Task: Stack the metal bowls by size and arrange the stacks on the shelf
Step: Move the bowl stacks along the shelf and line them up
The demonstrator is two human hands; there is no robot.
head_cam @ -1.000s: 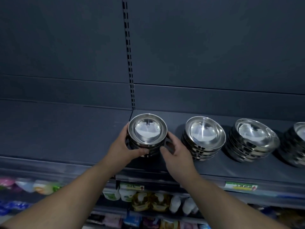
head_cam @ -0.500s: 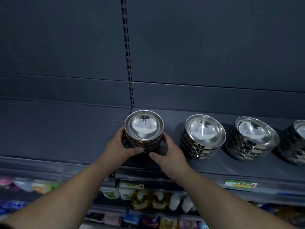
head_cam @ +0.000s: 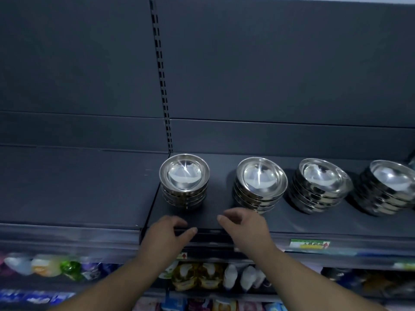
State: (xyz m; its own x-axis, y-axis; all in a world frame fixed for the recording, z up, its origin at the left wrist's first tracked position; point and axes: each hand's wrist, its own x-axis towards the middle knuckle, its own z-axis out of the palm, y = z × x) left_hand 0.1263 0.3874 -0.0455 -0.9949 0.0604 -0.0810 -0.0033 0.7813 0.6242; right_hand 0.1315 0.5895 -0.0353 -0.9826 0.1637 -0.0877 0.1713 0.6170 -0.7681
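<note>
Fingers (head_cam: 176,222) loosely curled, holding nothing: my left hand (head_cam: 166,236) and right hand (head_cam: 246,227) hover at the front edge of the shelf (head_cam: 213,217), apart from the bowl stack (head_cam: 184,182) at its left edge.

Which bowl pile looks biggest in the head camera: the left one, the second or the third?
1. Third bowl stack: looks widest.
2. Second bowl stack: nearly the same; the wide lens makes this unsure.
3. Leftmost bowl stack: narrowest.
</note>
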